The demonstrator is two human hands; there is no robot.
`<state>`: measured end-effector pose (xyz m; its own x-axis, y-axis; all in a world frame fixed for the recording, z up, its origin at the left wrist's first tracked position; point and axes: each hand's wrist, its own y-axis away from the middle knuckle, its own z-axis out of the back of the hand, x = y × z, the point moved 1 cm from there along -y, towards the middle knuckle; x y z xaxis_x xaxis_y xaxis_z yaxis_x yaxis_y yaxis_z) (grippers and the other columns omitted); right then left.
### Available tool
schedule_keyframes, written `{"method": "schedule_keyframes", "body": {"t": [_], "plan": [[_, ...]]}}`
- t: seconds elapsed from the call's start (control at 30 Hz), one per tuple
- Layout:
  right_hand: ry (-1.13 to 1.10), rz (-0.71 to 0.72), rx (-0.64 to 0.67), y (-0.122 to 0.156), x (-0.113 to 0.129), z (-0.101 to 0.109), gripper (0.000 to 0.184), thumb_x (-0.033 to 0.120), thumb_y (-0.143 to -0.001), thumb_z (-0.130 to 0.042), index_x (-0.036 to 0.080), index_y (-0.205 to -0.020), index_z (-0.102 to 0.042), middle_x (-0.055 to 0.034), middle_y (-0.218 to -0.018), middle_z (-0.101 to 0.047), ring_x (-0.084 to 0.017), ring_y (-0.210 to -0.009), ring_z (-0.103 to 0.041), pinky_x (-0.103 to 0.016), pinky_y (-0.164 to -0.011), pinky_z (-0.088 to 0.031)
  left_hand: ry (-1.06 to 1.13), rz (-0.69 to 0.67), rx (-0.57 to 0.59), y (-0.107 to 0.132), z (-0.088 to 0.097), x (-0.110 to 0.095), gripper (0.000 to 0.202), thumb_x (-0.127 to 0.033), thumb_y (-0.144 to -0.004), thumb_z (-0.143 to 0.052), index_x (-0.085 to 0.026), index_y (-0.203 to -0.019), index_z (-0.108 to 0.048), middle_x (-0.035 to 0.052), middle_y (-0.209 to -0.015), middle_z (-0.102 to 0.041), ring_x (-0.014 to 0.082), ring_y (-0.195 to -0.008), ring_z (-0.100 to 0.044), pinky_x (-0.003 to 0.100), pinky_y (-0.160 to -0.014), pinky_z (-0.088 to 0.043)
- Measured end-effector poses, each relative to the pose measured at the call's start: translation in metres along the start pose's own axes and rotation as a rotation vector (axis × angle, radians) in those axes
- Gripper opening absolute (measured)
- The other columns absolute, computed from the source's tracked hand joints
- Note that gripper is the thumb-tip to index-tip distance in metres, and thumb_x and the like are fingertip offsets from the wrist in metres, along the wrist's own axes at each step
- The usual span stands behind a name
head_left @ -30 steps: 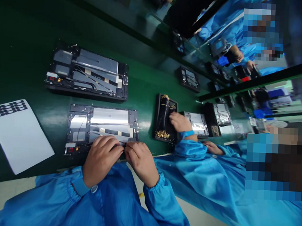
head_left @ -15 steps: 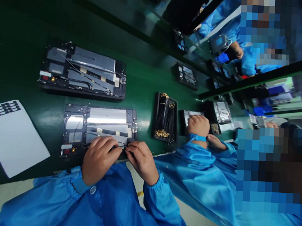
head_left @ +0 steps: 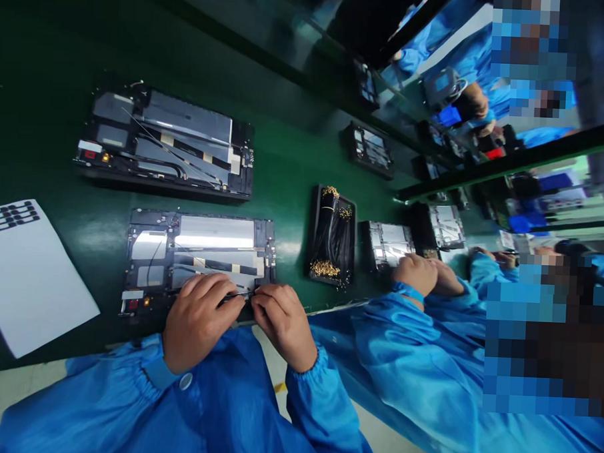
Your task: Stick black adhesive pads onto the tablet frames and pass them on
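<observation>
Mostly dark green counter under everything. Left hand and right hand close together, fingertips pinching thin dark strand at lower edge of open tablet. Second open tablet beyond; white sheet left; black tray of gold-tipped cables right. Co-worker's hands beside third tablet. Pale floor below counter.
</observation>
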<state>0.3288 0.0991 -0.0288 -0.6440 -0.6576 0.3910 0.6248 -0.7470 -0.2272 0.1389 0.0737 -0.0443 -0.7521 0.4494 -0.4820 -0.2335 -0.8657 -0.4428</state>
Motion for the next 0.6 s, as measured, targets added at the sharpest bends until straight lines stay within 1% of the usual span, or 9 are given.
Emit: {"method": "schedule_keyframes", "body": {"t": [0.17,0.33,0.43,0.6], "plan": [[-0.002,0.001,-0.036,0.002,0.002,-0.003,0.011,0.013,-0.097,-0.059,0.018,-0.106,-0.064,-0.0089,-0.101,-0.071,-0.021,-0.091,-0.063,-0.036,-0.079,-0.052,-0.001,-0.001,0.009,0.001,-0.001,0.001,0.013,-0.018,-0.095,-0.059,-0.023,-0.089,-0.069,0.0019,-0.096,-0.071,0.0248,-0.105,-0.063,0.041,-0.090,-0.045],[-0.139,-0.084,-0.123,0.010,0.000,-0.009,0.018,0.012,-0.097,-0.060,0.020,-0.112,-0.065,-0.0090,-0.105,-0.070,-0.020,-0.099,-0.065,-0.035,-0.084,-0.056,0.021,0.018,0.035,0.000,0.001,0.002,0.008,-0.021,-0.097,-0.057,-0.019,-0.096,-0.064,0.0038,-0.099,-0.071,0.0236,-0.105,-0.064,0.041,-0.093,-0.047],[-0.164,-0.081,-0.170,0.013,0.000,-0.010,0.022,0.011,-0.096,-0.061,0.021,-0.116,-0.065,-0.0097,-0.109,-0.070,-0.020,-0.103,-0.066,-0.037,-0.088,-0.057,0.032,0.038,0.043,-0.001,0.001,0.002,0.005,-0.022,-0.097,-0.058,-0.017,-0.097,-0.059,0.0051,-0.098,-0.070,0.0233,-0.103,-0.065,0.040,-0.095,-0.048],[-0.123,-0.056,-0.178,0.011,0.002,-0.012,0.022,0.013,-0.095,-0.064,0.021,-0.115,-0.065,-0.0095,-0.105,-0.070,-0.021,-0.098,-0.067,-0.037,-0.083,-0.058,0.024,0.049,0.048,-0.003,0.001,0.002,0.006,-0.022,-0.096,-0.059,-0.018,-0.098,-0.055,0.0054,-0.098,-0.069,0.0236,-0.101,-0.065,0.039,-0.092,-0.049]]}}
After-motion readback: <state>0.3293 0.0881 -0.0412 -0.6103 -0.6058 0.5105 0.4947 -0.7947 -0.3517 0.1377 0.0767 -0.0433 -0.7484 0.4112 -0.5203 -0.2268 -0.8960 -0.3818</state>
